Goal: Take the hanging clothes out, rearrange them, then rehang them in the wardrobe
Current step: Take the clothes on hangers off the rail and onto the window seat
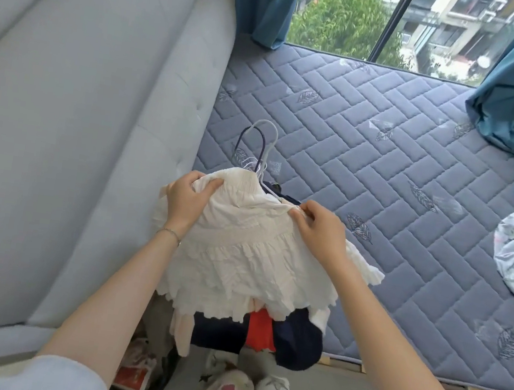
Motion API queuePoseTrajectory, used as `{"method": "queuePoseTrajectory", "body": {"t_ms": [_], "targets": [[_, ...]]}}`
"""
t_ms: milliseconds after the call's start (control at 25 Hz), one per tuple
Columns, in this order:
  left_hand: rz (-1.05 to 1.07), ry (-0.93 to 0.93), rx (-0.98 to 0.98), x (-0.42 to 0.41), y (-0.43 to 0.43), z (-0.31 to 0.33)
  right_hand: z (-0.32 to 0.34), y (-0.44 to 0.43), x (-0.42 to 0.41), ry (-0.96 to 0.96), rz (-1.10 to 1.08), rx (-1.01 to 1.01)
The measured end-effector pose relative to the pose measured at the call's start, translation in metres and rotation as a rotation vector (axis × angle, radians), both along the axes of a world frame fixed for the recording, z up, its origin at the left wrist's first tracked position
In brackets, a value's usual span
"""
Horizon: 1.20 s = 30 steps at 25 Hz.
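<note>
Fingers (214, 185) of the left hand (187, 200) curl round the white ruffled skirt (240, 258) at its waistband. The right hand (320, 227) pinches the other side, likely stretching it flat for a hanger (275, 139). It lies atop the clothes pile (294, 342) at the mattress's (388, 147) near-left edge.

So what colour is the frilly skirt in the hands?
The frilly skirt is white all over, with ruffled tiers. The head view shows it plainly.

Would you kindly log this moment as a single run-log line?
left hand: grips white ruffled garment | right hand: pinches its top edge | hanger hooks: protrude beyond garment, over mattress | stage: rearranging
</note>
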State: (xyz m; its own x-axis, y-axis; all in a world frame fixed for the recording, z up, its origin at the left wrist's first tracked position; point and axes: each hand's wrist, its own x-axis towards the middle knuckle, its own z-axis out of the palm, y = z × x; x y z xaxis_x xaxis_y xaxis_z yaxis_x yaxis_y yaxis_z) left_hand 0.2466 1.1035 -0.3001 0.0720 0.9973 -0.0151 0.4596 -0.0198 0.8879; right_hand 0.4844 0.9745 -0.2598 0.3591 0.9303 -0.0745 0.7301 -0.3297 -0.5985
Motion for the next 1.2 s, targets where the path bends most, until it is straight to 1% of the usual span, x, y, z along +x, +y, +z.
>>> {"method": "queuePoseTrajectory", "body": {"t_ms": [160,360,440,560,680,760,880,960,1080,1200], "targets": [[-0.009,0.041,-0.075,0.019,0.055,-0.046,-0.047,0.058,0.02,0.012,-0.033,-0.087],[-0.066,0.119,-0.173,0.039,0.116,-0.155,-0.156,0.127,0.047,0.065,0.028,-0.197],[-0.075,0.167,-0.192,0.047,0.132,-0.196,-0.197,0.148,0.055,0.028,0.058,-0.246],[-0.071,0.253,-0.17,0.055,0.15,-0.25,-0.254,0.176,0.062,-0.034,0.035,-0.27],[-0.084,0.321,-0.143,0.059,0.163,-0.283,-0.297,0.194,0.061,-0.104,0.001,-0.277],[-0.1,0.329,-0.128,0.06,0.171,-0.298,-0.32,0.201,0.061,-0.125,-0.024,-0.282],[-0.155,0.254,-0.163,0.06,0.175,-0.301,-0.333,0.202,0.058,-0.113,-0.07,-0.292],[-0.197,0.258,-0.131,0.054,0.167,-0.293,-0.327,0.198,0.051,-0.106,-0.067,-0.271],[-0.232,0.314,0.001,0.04,0.144,-0.264,-0.294,0.188,0.033,-0.059,-0.023,-0.191],[-0.229,0.375,0.096,0.018,0.106,-0.221,-0.239,0.167,0.007,0.006,0.039,-0.119]]}}
